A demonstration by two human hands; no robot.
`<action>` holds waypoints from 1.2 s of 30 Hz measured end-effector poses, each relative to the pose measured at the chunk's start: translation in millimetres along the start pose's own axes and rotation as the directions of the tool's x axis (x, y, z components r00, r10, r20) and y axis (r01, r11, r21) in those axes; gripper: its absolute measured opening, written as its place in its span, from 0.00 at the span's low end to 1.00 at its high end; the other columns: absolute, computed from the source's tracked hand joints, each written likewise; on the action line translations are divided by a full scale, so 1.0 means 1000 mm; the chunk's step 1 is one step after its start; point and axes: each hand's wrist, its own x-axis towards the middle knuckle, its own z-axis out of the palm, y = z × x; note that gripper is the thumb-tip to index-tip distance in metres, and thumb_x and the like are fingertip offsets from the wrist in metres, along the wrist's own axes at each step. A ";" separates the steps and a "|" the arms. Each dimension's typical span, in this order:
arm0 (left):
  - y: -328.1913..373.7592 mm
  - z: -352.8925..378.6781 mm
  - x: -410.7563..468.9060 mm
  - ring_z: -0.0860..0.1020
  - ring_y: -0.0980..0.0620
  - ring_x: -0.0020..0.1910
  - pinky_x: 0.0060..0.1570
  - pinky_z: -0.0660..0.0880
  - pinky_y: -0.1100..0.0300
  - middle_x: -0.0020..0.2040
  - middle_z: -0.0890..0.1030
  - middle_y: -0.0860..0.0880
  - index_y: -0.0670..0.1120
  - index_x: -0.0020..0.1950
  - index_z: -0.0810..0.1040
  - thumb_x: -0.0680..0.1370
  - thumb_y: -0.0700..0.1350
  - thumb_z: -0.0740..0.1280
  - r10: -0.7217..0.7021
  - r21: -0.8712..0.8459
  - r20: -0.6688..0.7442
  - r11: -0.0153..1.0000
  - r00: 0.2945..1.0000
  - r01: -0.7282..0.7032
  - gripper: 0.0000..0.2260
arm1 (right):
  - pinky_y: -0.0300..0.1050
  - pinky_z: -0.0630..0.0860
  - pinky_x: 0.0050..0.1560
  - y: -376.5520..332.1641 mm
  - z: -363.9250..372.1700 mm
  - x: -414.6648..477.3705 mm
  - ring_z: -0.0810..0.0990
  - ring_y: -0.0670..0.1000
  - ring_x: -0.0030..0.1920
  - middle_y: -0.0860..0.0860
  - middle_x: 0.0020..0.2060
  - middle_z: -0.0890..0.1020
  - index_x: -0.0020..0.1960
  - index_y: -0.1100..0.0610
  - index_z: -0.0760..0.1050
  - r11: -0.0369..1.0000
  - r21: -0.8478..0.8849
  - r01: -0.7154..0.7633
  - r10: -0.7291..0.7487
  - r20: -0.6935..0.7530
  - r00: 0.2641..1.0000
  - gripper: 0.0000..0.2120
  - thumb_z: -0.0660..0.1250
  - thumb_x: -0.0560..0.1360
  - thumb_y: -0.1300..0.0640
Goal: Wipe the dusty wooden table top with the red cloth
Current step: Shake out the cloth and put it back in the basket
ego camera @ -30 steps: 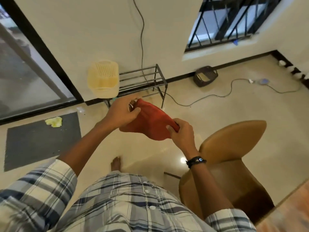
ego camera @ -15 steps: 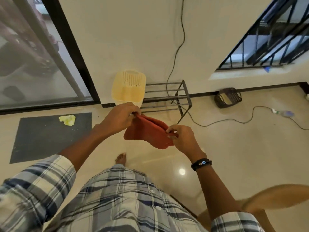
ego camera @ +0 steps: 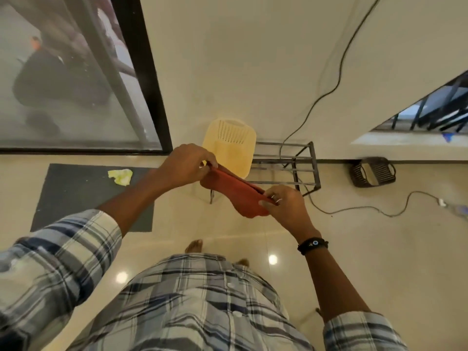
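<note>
The red cloth (ego camera: 234, 192) is stretched in the air between both hands, in front of my chest and above the floor. My left hand (ego camera: 186, 167) pinches its upper left edge. My right hand (ego camera: 285, 207) grips its lower right end, with a black bracelet on that wrist. The cloth sags in a fold below the line between the hands. No wooden table is in view.
A yellow plastic basket (ego camera: 229, 145) sits on a metal rack (ego camera: 291, 165) against the wall. A dark mat (ego camera: 83, 196) with a yellow rag (ego camera: 120, 176) lies left. A dark basket (ego camera: 372, 171) and a cable (ego camera: 379, 206) lie right. A glass door (ego camera: 68, 79) is at left.
The view has swung left and up, so the brown chair and the table corner have dropped out of sight. Both hands keep hold of the cloth and have pulled it flatter.
</note>
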 end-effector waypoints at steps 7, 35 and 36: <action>-0.034 0.016 0.031 0.82 0.49 0.43 0.41 0.71 0.61 0.47 0.85 0.49 0.48 0.51 0.83 0.75 0.39 0.68 -0.119 -0.024 -0.063 0.993 0.991 0.118 0.08 | 0.47 0.79 0.48 0.002 0.011 0.063 0.81 0.51 0.46 0.47 0.46 0.80 0.69 0.51 0.73 1.000 -0.016 0.027 -0.026 0.027 0.999 0.25 0.74 0.74 0.61; -0.178 0.165 0.198 0.76 0.36 0.50 0.44 0.76 0.44 0.49 0.81 0.39 0.39 0.51 0.81 0.73 0.35 0.66 -0.270 0.184 -0.023 0.945 0.963 0.269 0.08 | 0.55 0.79 0.46 0.118 0.146 0.300 0.81 0.59 0.46 0.55 0.49 0.82 0.55 0.56 0.83 0.917 -0.314 0.247 -0.191 0.200 0.961 0.15 0.67 0.73 0.69; -0.175 0.165 0.193 0.75 0.36 0.51 0.46 0.75 0.44 0.49 0.80 0.39 0.39 0.50 0.81 0.73 0.37 0.68 -0.284 0.200 0.045 0.942 0.958 0.270 0.07 | 0.55 0.77 0.51 0.118 0.145 0.297 0.81 0.59 0.49 0.54 0.52 0.82 0.56 0.56 0.82 0.911 -0.319 0.262 -0.180 0.263 0.948 0.14 0.66 0.75 0.67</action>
